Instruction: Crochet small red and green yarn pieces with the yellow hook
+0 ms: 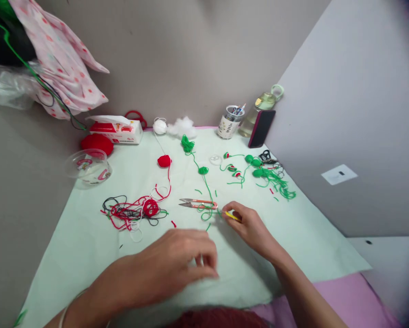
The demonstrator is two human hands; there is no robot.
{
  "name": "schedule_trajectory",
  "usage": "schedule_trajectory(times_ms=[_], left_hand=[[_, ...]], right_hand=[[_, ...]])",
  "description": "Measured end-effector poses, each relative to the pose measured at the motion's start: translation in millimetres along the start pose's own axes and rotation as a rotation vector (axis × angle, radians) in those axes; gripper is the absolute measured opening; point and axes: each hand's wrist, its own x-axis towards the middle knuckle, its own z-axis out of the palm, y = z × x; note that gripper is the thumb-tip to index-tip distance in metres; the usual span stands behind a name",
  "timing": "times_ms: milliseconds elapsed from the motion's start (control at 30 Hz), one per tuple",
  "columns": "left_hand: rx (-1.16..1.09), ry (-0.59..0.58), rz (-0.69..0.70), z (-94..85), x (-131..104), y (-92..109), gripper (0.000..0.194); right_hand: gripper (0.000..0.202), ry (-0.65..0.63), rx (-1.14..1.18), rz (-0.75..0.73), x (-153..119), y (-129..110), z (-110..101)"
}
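My right hand (250, 225) is closed on a yellow crochet hook (233, 216), its far end hidden by the fingers. Green yarn (207, 215) lies in loops beside those fingertips and runs back to a small green ball (203, 170). Just left of my right hand, thread snips (199, 203) with orange handles lie flat, some green yarn across them. Nearer to me, my left hand (177, 255) hovers over the cloth, slightly blurred. Its fingers curl toward the thumb in a pinch; what they hold, if anything, cannot be made out.
Tangled red, black and white yarn (132, 212) lies left. Small green-and-red crocheted pieces (232, 168) and green balls with tails (258, 173) lie right. Along the back stand a tissue box (122, 132), white stuffing (183, 127), a pen holder (230, 123), a bottle (250, 123) and a phone (261, 129).
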Motion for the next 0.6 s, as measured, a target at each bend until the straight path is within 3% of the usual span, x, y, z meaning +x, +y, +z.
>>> schedule_trajectory(times_ms=[133, 267, 367, 433, 533, 600], left_hand=[[0.223, 0.056, -0.235, 15.2, 23.5, -12.3, 0.012], [0.173, 0.074, -0.261, 35.2, 23.1, -33.8, 0.020], [0.104, 0.107, -0.237, 33.2, 19.5, -33.9, 0.020], [-0.068, 0.188, -0.220, 26.2, 20.3, -28.9, 0.015], [-0.576, 0.405, -0.242, 19.6, 27.4, -22.8, 0.009], [-0.850, 0.476, -0.272, 21.8, 34.8, -21.9, 0.022]], right_hand=[[0.023, 0.065, 0.273, 0.102, 3.1, -9.7, -3.1], [0.030, 0.078, 0.518, 0.169, 6.3, -17.2, -9.3], [0.036, 0.050, 0.665, 0.207, 8.5, -24.3, -8.2], [0.037, 0.002, 0.745, 0.211, 10.9, -31.2, -2.7], [0.036, -0.034, 0.810, 0.183, 15.4, -43.3, 9.9], [0.034, -0.029, 0.821, 0.157, 18.0, -50.4, 18.4]])
